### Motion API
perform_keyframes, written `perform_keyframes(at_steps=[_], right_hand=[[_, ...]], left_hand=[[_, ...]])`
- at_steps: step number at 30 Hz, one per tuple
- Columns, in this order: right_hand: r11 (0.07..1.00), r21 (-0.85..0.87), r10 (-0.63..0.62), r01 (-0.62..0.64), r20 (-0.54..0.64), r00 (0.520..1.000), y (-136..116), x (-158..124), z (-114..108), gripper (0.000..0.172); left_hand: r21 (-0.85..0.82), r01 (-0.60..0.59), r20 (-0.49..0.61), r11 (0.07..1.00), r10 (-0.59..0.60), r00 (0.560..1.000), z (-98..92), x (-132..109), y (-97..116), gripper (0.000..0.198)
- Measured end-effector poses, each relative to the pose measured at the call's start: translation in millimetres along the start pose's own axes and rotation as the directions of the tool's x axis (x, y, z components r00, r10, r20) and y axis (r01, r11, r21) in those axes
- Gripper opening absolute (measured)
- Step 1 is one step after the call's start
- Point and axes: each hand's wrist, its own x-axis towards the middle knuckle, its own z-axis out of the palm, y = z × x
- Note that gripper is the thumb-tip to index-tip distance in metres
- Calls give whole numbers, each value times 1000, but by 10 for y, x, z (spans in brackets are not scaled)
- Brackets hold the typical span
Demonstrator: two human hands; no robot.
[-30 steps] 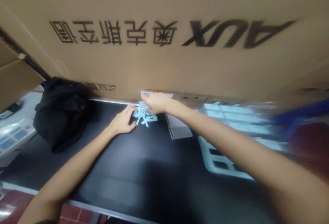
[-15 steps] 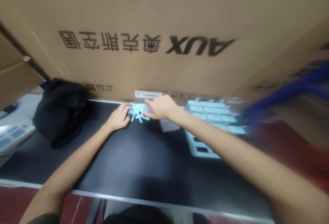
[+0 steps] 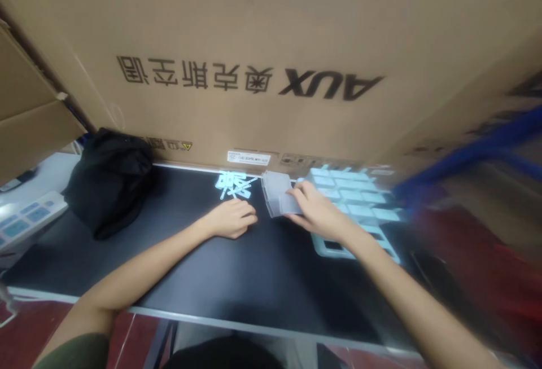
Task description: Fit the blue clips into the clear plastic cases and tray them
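My right hand (image 3: 315, 214) grips a small clear plastic box (image 3: 277, 200) on the black table (image 3: 203, 267), its fingers pressed against the box's right side. My left hand (image 3: 231, 223) rests on the table with its fingers curled; what they hold, if anything, is hidden. Just beyond my left hand lies a small heap of pale blue plastic pieces (image 3: 234, 184). A pale blue tray (image 3: 351, 205) with several compartments sits right of the box, partly under my right wrist.
A large brown cardboard box (image 3: 271, 47) with black lettering stands along the table's far edge. A black bag (image 3: 110, 180) lies at the left. A white board with blue squares (image 3: 25, 216) sits further left. Something blue and blurred (image 3: 474, 149) crosses the right.
My right hand has left the heap of blue pieces and moved right and nearer onto the clear box. My left hand has drawn back from the heap toward me.
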Motion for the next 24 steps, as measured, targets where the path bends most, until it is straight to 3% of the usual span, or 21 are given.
perform_keyframes(at_steps=[5,14,20,22,24], right_hand=[[987,-136,-86,89,32,996,253,42,89,42],[997,-25,-63,66,117,991,209,277,183,40],[997,-58,-39,49,159,987,133,281,143,37],[997,-53,-54,59,78,995,78,168,44,34],[999,-39,-12,7,-129,992,42,-48,-74,35]], left_hand=[[-95,163,32,982,-161,986,124,300,115,21],[-202,126,85,971,-111,990,123,374,65,29],[-210,135,99,968,-116,988,121,388,72,28],[-204,135,101,970,-116,988,129,385,74,28],[-202,131,98,970,-113,989,133,381,75,28]])
